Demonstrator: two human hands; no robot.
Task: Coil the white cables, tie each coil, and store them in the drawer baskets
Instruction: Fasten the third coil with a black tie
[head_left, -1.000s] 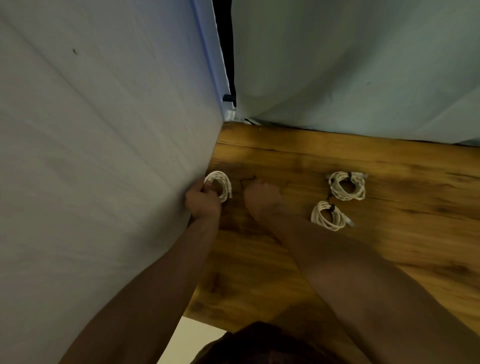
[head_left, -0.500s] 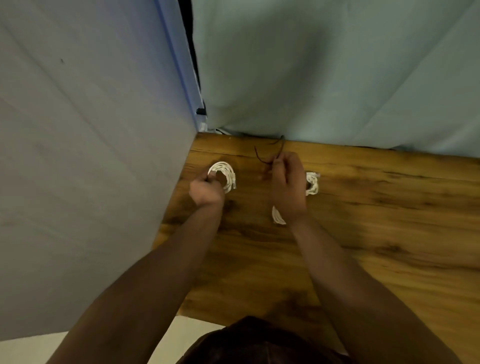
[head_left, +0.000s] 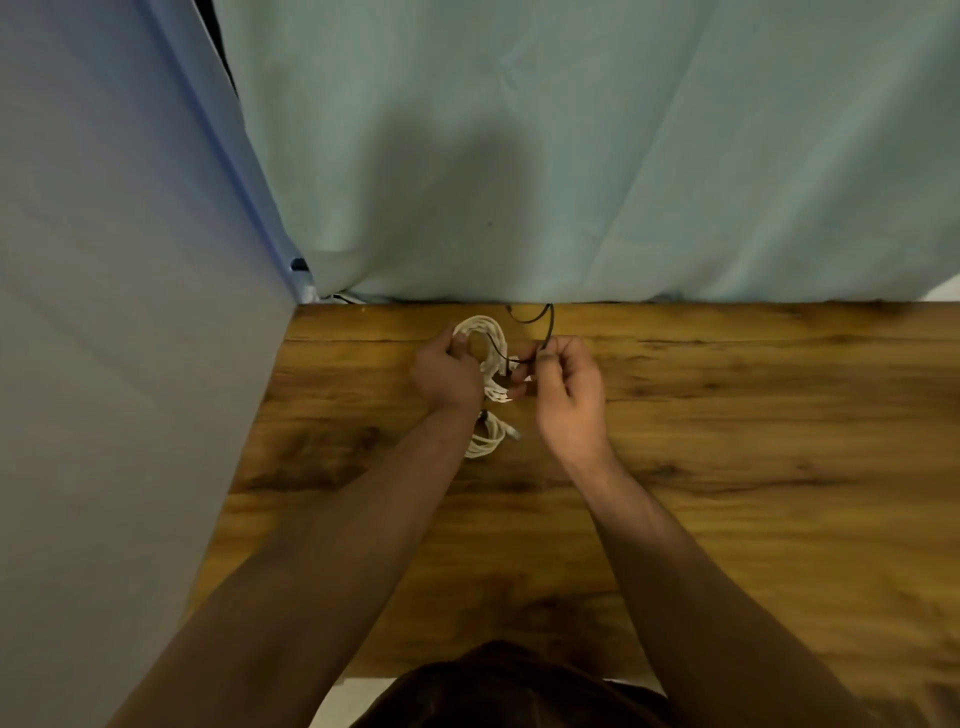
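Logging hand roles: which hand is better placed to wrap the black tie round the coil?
Probably the right hand: it pinches the black tie beside the white coil, while the left hand grips that coil, steadying it.

No writing to read

The wooden table (head_left: 727, 467), the pale cloth (head_left: 571, 156) behind it and the white cable coil (head_left: 485, 332) show no legible text, label or number.

open: surface (head_left: 753, 467) right of right hand (head_left: 569, 384), and nearer | blocked: green cloth (head_left: 571, 156) along far edge, grey cloth (head_left: 104, 364) along left edge
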